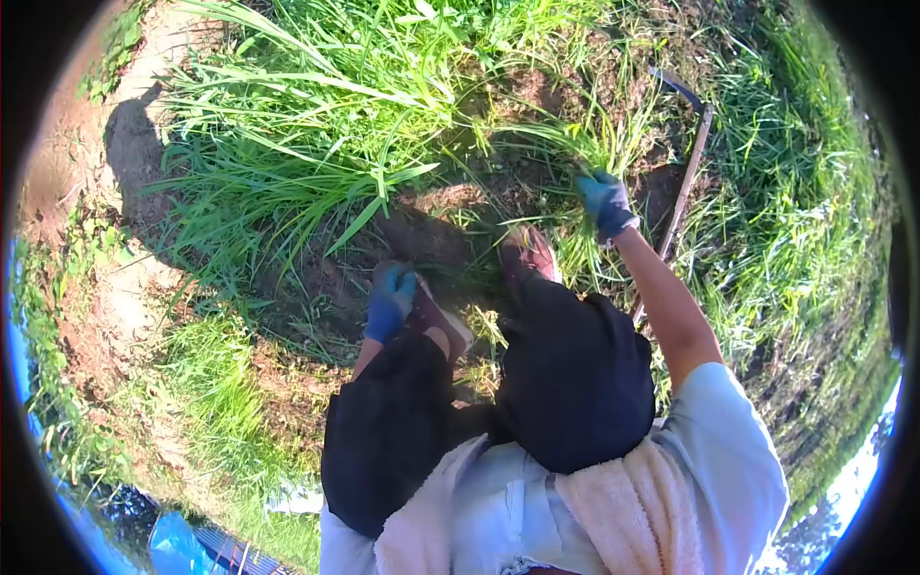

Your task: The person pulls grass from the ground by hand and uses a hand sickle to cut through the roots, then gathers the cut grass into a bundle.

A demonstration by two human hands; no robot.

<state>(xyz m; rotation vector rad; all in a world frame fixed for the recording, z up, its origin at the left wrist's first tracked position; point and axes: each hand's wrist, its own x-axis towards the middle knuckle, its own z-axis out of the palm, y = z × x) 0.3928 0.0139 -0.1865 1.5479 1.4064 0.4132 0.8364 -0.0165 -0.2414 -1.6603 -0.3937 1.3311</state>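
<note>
My right hand (604, 203), in a blue-grey work glove, is closed round the base of a tuft of grass (565, 142), whose blades fan out past the fingers. My left hand (390, 303), in a similar glove, is beside my left shoe (436, 316), with its fingers curled in. Whatever it may hold is too small or hidden to name. Just right of my right hand lies a long-handled sickle (686, 182), its thin curved blade pointing to the upper left. Dark bare soil (422, 235) shows between my hands.
A tall clump of long grass (326, 125) stands ahead on the left. My right shoe (529, 254) is planted on the soil. Thick grass (795, 192) grows on the right, and a dirt path (144, 144) runs along the left. A blue plastic sheet or bag (177, 544) appears at lower left.
</note>
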